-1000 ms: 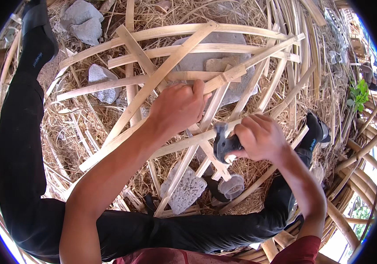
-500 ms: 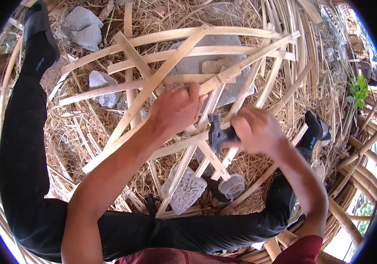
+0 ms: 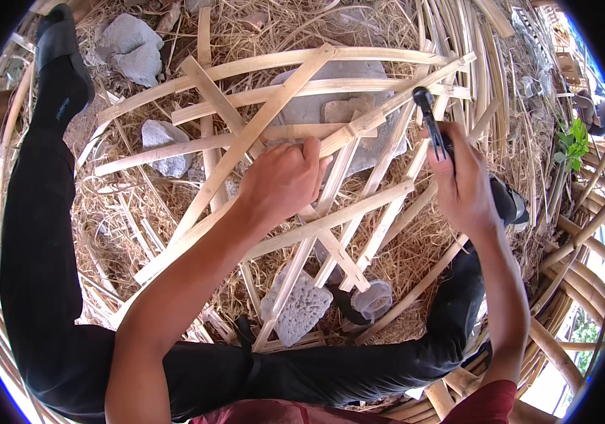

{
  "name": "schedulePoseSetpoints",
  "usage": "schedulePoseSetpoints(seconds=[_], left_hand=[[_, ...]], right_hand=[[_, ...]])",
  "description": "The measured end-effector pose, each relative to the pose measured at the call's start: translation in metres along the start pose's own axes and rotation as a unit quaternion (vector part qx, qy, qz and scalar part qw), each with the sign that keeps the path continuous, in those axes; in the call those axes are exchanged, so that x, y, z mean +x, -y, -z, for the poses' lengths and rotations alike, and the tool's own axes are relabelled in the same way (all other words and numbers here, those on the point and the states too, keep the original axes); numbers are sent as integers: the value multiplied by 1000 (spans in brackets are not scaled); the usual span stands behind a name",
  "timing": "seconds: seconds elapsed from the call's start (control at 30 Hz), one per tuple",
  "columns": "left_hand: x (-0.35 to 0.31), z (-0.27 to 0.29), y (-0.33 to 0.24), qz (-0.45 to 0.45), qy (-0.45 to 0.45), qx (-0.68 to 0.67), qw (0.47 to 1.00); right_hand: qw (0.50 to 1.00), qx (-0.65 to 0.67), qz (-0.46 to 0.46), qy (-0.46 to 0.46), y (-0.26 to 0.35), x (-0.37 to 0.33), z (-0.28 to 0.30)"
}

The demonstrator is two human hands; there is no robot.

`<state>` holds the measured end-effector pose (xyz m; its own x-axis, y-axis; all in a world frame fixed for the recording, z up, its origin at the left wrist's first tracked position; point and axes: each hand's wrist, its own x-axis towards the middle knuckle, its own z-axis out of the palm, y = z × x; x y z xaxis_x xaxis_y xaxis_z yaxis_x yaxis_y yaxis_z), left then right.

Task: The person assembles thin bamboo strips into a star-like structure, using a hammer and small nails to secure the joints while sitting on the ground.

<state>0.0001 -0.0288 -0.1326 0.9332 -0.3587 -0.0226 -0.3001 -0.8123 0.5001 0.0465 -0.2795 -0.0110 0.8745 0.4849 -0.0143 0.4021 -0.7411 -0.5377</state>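
My left hand (image 3: 281, 177) is closed around a long pale bamboo strip (image 3: 401, 97) that slants up to the right across a loose lattice of crossed strips. Over on the right, my right hand (image 3: 463, 187) grips a black claw hammer (image 3: 426, 113), raised above the lattice; its handle is mostly hidden by the fingers. Below both hands, another bamboo strip (image 3: 338, 216) crosses several slanting ones. A flat grey stone slab (image 3: 299, 106) lies under the upper part of the lattice, with a smaller tan stone (image 3: 348, 109) on it.
A pitted grey block (image 3: 297, 307) and a clear plastic cup (image 3: 373, 300) lie near my black-clad legs (image 3: 302, 371), which spread around the work. Grey rocks (image 3: 133, 46) and a pale stone (image 3: 167, 147) sit on straw-covered ground at left. Bamboo poles (image 3: 553, 353) stand at right.
My right hand has lifted the hammer up and to the right, away from the crossing strips, and turned it. My left hand stays on its strip.
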Motion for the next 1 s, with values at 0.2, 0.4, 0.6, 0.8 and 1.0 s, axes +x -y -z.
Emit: schedulePoseSetpoints(seconds=[0.2,0.4,0.6,0.8,1.0], left_hand=[[-2,-2,0,-48,-103,-14,993],[0,9,-6,-25,-85,-40,995],[4,6,-9,-1,-98,-67,993],[2,10,-2,-8,-106,-64,992],[0,6,1,-6,-105,-66,992]], right_hand=[[873,388,-295,-18,12,-40,-62],[736,536,-383,-159,63,-30,-108],[781,413,-386,-265,62,1,-133],[715,433,-389,-388,64,-5,-117],[674,503,-406,-358,68,-7,-109]])
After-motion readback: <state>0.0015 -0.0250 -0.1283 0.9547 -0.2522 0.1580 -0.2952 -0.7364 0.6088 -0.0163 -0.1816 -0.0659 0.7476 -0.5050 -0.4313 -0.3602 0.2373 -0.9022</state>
